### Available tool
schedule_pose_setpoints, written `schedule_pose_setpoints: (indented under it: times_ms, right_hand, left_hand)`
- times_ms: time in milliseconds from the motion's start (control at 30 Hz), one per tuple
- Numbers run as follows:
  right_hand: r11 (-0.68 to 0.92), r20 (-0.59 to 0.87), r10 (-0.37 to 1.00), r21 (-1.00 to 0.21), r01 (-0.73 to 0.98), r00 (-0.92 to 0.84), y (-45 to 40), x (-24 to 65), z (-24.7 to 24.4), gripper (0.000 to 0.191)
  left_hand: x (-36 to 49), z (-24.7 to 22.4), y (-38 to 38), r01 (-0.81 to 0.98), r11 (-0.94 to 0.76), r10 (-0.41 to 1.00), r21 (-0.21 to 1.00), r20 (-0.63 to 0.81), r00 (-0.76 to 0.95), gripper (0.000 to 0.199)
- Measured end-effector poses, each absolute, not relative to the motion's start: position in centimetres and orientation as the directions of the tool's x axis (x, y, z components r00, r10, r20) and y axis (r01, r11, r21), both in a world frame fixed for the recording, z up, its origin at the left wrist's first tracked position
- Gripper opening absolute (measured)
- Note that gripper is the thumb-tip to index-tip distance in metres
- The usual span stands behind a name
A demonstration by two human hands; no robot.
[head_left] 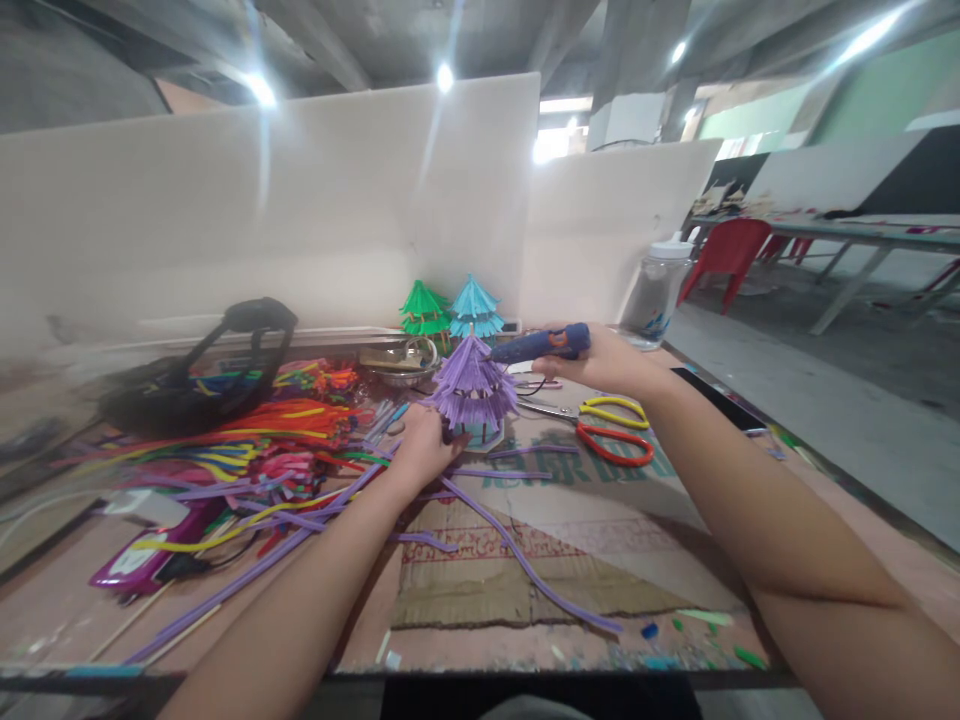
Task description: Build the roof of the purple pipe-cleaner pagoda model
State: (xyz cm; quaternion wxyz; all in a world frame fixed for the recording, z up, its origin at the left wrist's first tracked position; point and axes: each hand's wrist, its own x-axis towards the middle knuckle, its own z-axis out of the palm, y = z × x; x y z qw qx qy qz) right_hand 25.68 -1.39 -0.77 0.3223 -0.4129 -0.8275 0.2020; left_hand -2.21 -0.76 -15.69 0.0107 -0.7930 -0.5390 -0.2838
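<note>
A small purple tiered pagoda model (474, 388) stands on a pale base (489, 437) near the middle of the table. My left hand (424, 448) is closed around its lower left side. From the right, my right hand (606, 362) grips a blue hot glue gun (541, 344), its nozzle close to the upper purple roof; whether they touch is hard to tell. Scissors (615, 430) with yellow and red handles lie below my right hand. Purple strips (517, 555) are scattered in front of the model. Behind it stand a green pagoda model (425, 308) and a light blue one (475, 305).
Bundles of coloured strips (277, 425) and a black bag (202, 370) cover the left side. A purple power strip (154, 560) with a white plug lies nearer. A metal bowl (397, 372) sits behind. At right are a phone (718, 400) and a water bottle (654, 295).
</note>
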Motion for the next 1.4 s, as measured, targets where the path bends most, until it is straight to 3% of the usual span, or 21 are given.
schedule_pose_setpoints:
  times_ms: [1033,1400]
  right_hand:
    - [0.599,0.389,0.799,-0.583,0.549,-0.459,-1.10,25.88,-1.23,0.043]
    - [0.593,0.354,0.801,-0.579,0.560,-0.482,-1.09,26.03,-1.11,0.042]
  left_hand:
    - [-2.06,-15.48,-0.80,0.889,-0.381,0.871,0.255,0.422,0.252,0.027]
    - [-2.21,-15.65,-0.71,0.872,-0.421,0.833,0.250,0.488,0.262,0.025]
